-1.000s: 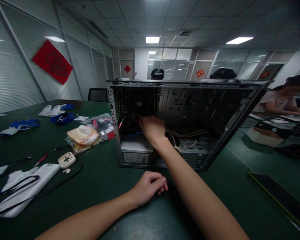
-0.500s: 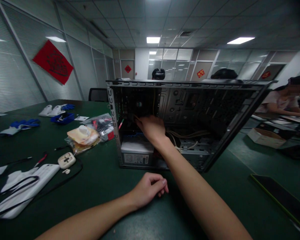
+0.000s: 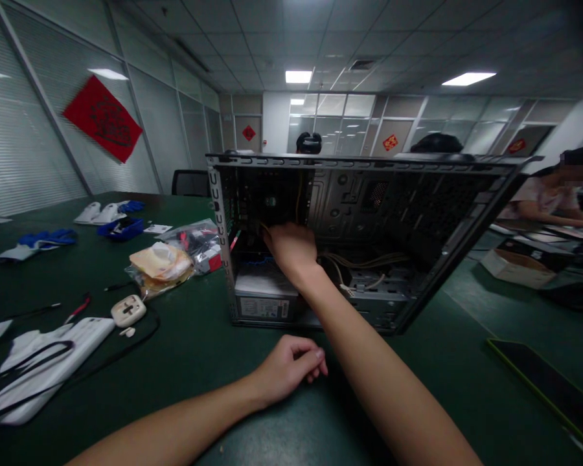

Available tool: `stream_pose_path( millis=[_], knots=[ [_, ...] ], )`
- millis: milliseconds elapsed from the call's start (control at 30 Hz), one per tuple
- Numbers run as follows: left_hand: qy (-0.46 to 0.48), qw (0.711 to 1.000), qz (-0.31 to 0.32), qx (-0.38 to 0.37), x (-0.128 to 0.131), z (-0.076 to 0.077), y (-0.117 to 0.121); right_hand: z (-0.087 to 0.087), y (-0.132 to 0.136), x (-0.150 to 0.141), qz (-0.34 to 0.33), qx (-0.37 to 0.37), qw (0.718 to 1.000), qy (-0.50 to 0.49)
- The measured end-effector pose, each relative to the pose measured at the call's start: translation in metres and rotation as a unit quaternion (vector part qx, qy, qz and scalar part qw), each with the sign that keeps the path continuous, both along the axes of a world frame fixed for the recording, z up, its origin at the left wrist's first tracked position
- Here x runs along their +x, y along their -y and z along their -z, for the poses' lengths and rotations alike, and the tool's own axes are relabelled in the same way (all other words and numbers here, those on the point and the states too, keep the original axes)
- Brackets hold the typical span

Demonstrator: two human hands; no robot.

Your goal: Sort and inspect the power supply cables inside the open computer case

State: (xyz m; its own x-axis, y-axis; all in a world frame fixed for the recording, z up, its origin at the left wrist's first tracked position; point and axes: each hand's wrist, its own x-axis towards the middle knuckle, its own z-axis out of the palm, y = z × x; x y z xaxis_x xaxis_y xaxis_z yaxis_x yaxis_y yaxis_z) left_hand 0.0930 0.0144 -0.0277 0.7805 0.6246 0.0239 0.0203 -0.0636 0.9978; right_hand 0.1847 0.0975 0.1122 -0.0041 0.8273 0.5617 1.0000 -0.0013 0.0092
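Observation:
An open computer case (image 3: 374,162) stands on the green table with its bare side facing me. My right hand (image 3: 294,252) reaches inside it, at the left, near the dark motherboard area. Its fingers are bent together over a spot I cannot make out; a thin light strip shows at the fingertips. Below that hand sits the power supply (image 3: 265,305) with a label on its face. Loose cables (image 3: 364,260) lie along the case floor to the right of my wrist. My left hand (image 3: 294,369) rests on the table before the case, loosely curled, nothing visible in it.
On the left lie a white power strip (image 3: 63,375), an earbud case (image 3: 129,311), a tissue pack (image 3: 160,265), a plastic bag (image 3: 199,243) and blue-white gloves (image 3: 43,241). At right are a dark green-edged phone-like slab (image 3: 539,382), a cardboard box (image 3: 517,266) and a seated person (image 3: 539,197).
My right hand has shifted slightly to the left inside the case, its forearm following. My left hand stays where it was.

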Motion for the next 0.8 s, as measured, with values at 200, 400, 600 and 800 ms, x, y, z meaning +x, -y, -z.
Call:
stream_pose_path(
  millis=[200,400,600,800],
  knots=[
    [0.007,1.000,-0.011,-0.021,0.0030,0.0041,-0.0006,0.0008,-0.0074,-0.0121,-0.005,0.005,1.000,0.013],
    [0.011,1.000,-0.008,-0.016,0.0031,0.0039,0.0003,-0.0002,-0.0096,-0.0093,-0.012,-0.002,1.000,0.003],
    [0.013,1.000,-0.010,-0.004,0.0030,0.0068,-0.0010,-0.0039,-0.0088,-0.0071,-0.006,-0.022,1.000,-0.009],
    [0.014,1.000,-0.014,-0.013,0.0048,0.0049,-0.0011,-0.0018,-0.0089,-0.0090,-0.010,-0.008,1.000,-0.021]
  ],
)
